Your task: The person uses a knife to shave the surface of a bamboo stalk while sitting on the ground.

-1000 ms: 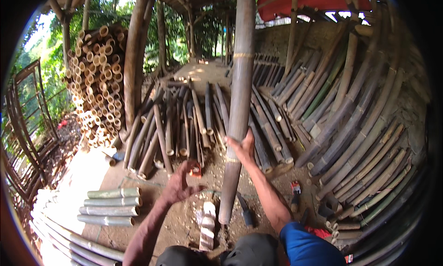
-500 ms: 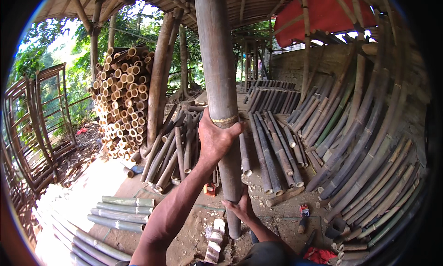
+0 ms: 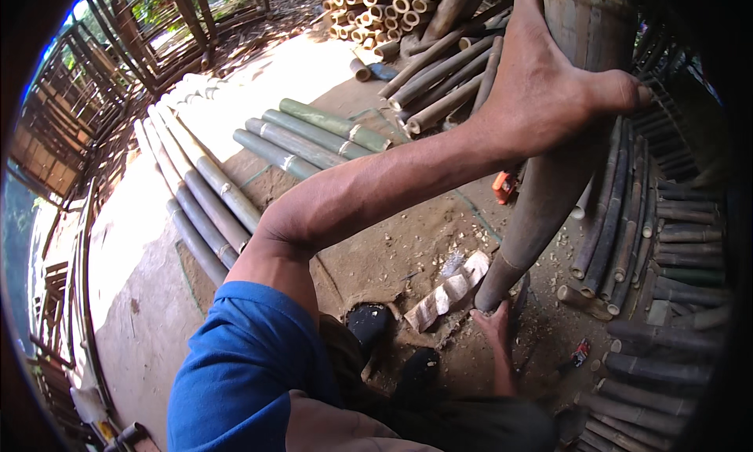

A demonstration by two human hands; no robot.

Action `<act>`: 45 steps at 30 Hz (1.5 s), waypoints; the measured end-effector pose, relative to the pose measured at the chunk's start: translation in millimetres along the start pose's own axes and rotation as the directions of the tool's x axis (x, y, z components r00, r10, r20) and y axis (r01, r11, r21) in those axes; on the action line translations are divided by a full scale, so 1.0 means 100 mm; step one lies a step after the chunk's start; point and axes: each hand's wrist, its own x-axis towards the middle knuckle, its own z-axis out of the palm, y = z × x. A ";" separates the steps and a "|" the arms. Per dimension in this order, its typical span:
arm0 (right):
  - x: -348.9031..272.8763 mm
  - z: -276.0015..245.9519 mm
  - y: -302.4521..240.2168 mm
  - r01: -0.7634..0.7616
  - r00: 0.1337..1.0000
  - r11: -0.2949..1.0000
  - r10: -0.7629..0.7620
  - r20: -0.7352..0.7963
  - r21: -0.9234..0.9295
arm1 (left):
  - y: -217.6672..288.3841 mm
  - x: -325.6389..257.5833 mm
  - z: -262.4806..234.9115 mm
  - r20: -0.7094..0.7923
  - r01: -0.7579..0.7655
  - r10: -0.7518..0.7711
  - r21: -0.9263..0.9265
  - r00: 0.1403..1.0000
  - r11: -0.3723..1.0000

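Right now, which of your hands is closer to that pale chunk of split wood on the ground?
Right. The right hand is low at the foot of the bamboo pole, just beside the wood chunk. The left hand grips the pole far above it.

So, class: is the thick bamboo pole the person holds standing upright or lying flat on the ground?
Upright, slightly tilted. The left hand grips the bamboo pole high up, while its lower end rests on the ground beside the right hand.

An upright bamboo pole (image 3: pixel 565 162) stands right of centre, its foot on the dirt floor (image 3: pixel 376 240) beside a split wood block (image 3: pixel 449 289). Cut bamboo lengths (image 3: pixel 306 138) lie left of it, longer ones (image 3: pixel 200 193) further left. Stacked poles (image 3: pixel 651 240) fill the right edge; a pile of culm ends (image 3: pixel 384 5) sits top centre.
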 end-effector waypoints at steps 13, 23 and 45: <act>-0.30 -0.68 0.11 0.306 0.912 0.924 -0.353 -0.208 -0.228 | -0.73 -1.12 -2.01 -0.534 0.339 -0.516 -0.399 0.670 0.852; -0.45 -1.09 -0.14 0.499 0.857 0.730 -0.497 0.138 -0.467 | -1.46 -2.74 -2.88 -0.809 0.482 -0.581 -0.475 0.089 0.736; -0.35 0.21 -0.81 0.531 0.837 0.828 -0.545 -0.038 -0.183 | -1.95 -2.79 -2.13 0.398 -0.137 -0.859 0.918 0.322 0.373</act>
